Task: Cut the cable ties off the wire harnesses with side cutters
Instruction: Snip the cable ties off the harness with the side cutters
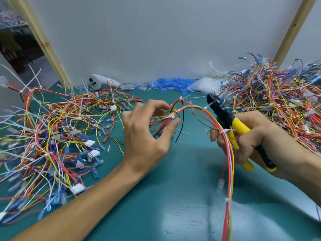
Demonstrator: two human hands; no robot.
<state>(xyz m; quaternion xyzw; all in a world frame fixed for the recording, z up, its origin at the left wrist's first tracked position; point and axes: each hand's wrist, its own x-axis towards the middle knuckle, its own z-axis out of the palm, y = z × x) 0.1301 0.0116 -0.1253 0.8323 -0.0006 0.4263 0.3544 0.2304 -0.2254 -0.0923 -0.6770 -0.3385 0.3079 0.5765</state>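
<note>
A wire harness (192,107) of red, yellow and white wires arches above the green mat between my hands, bound by white cable ties (206,107). My left hand (147,134) pinches the harness at a white tie near its left end, between thumb and fingertips. My right hand (251,136) grips the yellow-handled side cutters (225,117), whose black jaws point up-left and touch a tie on the harness. Also running through my right hand is the harness's right leg, which then hangs down toward the front edge.
A heap of harnesses (52,129) with white connectors and blue terminals covers the left of the green mat (173,188). A larger heap (281,100) fills the right. Blue sleeves (172,84), a plastic bag (205,85) and a white controller (100,81) lie along the back wall.
</note>
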